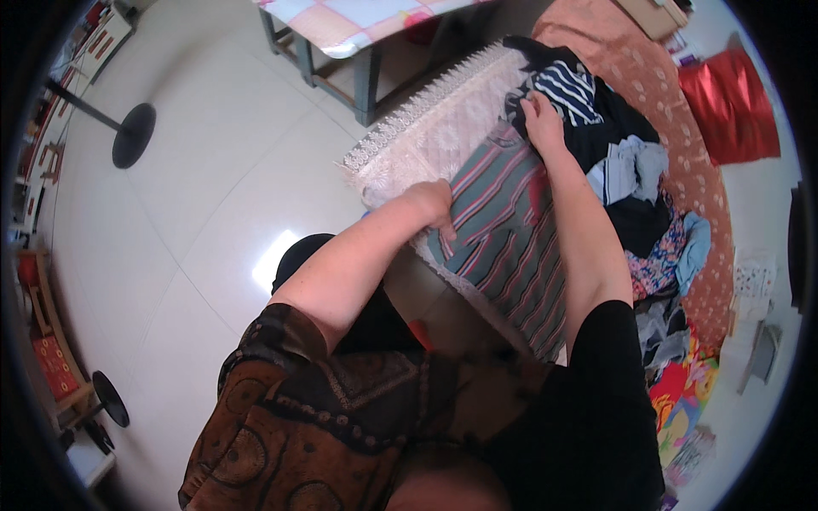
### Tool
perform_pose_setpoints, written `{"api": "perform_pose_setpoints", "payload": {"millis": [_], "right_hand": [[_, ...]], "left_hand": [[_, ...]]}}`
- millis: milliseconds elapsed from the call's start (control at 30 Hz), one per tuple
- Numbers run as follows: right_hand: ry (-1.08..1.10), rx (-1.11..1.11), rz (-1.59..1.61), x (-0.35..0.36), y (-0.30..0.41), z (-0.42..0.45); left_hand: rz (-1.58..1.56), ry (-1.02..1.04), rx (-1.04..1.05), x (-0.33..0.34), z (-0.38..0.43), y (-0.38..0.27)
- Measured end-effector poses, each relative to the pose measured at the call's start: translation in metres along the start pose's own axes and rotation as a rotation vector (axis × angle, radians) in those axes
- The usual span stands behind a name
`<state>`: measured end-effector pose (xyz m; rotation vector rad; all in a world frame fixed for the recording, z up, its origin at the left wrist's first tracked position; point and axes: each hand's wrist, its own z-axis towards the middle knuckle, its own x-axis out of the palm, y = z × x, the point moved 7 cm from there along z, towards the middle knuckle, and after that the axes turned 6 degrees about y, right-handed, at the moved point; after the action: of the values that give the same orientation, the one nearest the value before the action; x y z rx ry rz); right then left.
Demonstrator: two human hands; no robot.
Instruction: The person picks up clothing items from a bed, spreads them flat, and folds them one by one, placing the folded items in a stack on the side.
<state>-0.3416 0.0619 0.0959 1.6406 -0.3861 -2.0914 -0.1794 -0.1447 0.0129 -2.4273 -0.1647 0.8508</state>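
Note:
A grey-green striped garment (495,191), with red, white and dark stripes, is spread on a pale quilted cover with a lace edge (434,140). My left hand (436,203) grips its left edge, the fingers partly hidden by the hand. Near the garment's upper end, my right hand (543,121) has bent fingers against a dark patterned cloth (515,107); whether they pinch it is unclear. Just beyond that hand lies a navy-and-white striped cloth (565,89). My right forearm covers part of the striped garment.
Heaped clothes run along the right, including a light grey-blue garment (629,169), a floral cloth (658,255) and a light blue cloth (693,249). Behind them is an orange patterned cover (671,108) with a shiny red cushion (732,108). A table (364,83) stands ahead.

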Motion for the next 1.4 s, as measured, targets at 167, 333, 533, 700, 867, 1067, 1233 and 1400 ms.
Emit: {"api": "perform_pose_setpoints", "payload": {"millis": [167,333,533,700,867,1067,1233,1400], "right_hand": [[-0.089,-0.321,0.057,0.009,0.039,-0.09],[0.009,-0.142,-0.222,0.061,0.037,-0.183],[0.012,-0.031,-0.203,0.054,0.033,-0.196],[-0.058,0.048,0.125,0.038,0.027,-0.231],[0.024,0.625,1.221,0.055,-0.023,-0.239],[0.209,0.605,1.833,0.002,-0.02,-0.256],[0.051,0.714,1.735,-0.031,-0.065,-0.286],[-0.069,0.87,1.171,-0.019,-0.131,-0.313]], "left_hand": [[-0.068,-0.004,0.172,-0.002,0.015,0.005],[-0.098,0.002,0.125,-0.004,0.035,0.021],[-0.363,-0.026,0.066,-0.003,0.034,0.022],[-0.966,0.223,0.255,0.016,0.031,-0.01],[-0.576,0.009,0.532,0.007,0.009,-0.069],[-0.007,-0.178,0.453,0.053,-0.021,-0.153],[0.149,-0.018,0.656,0.11,-0.018,-0.199],[0.222,-0.003,0.842,0.118,-0.024,-0.195]]}}
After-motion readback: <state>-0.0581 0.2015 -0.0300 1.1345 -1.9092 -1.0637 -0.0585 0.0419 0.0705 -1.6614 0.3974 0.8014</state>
